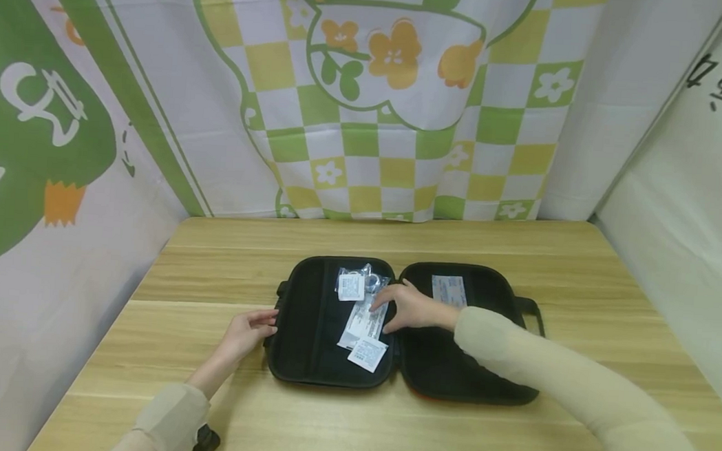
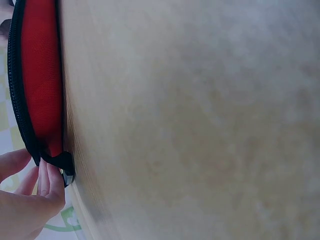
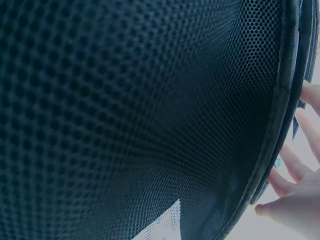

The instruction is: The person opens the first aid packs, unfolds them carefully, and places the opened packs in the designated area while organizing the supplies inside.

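A zip case with a black inside and red outer shell lies unfolded on the table; its left half (image 1: 296, 318) holds small packets. Along that half's outer edge, beside a black strap, my left hand (image 1: 245, 332) grips the rim between thumb and fingers. Over the packets reaches my right hand (image 1: 414, 307), its fingers spread and apart from the thumb. Below it lies a long white printed packet (image 1: 361, 325). One square white sachet (image 1: 351, 287) is above, with clear plastic wrapping (image 1: 376, 279) beside it, and another sachet (image 1: 367, 353) is nearer me.
The case's right half (image 1: 433, 368) has a mesh lining (image 3: 150, 100) and a white printed packet (image 1: 449, 290). A carry handle (image 1: 532, 312) sticks out at its right. The wooden table (image 1: 242, 246) meets patterned cloth (image 1: 374, 116) at the back.
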The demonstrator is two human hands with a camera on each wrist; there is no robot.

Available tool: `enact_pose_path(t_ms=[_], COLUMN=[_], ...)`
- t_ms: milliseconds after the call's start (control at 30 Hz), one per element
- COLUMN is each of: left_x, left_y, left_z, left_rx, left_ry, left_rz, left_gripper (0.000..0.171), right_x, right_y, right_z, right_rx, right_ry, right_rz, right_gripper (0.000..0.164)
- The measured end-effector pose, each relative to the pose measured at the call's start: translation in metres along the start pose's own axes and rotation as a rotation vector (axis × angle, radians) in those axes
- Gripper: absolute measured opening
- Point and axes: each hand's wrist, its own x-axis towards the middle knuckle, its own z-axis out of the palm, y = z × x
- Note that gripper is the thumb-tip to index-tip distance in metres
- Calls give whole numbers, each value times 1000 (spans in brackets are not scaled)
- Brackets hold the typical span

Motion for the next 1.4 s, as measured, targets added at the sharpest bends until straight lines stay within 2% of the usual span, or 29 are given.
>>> enact_pose_path(t_ms=[133, 367, 600, 900, 1133, 1400], left_x=[0, -1, 0, 0, -1, -1], left_y=[0, 1, 1, 2, 1, 1], left_z=[0, 0, 0, 0, 0, 0], left_rx=[-5, -15, -15, -10, -11, -6], left_ry=[4, -10, -8, -9, -9, -1], left_rz=[-4, -9, -13, -15, -10, -7], left_gripper=[36, 37, 36, 36, 36, 37], right_x=[2, 4, 9, 10, 8, 7], right_y=[-3, -3, -4, -6, -7, -3], right_z=[3, 7, 11, 11, 12, 14], right_rx=[-73, -161, -101, -140, -134, -50], right_ry=[-3, 24, -74, -124, -99, -1], right_rz=[11, -119, -139, -136, -159, -176], right_gripper=[35, 34, 32, 26, 16, 6])
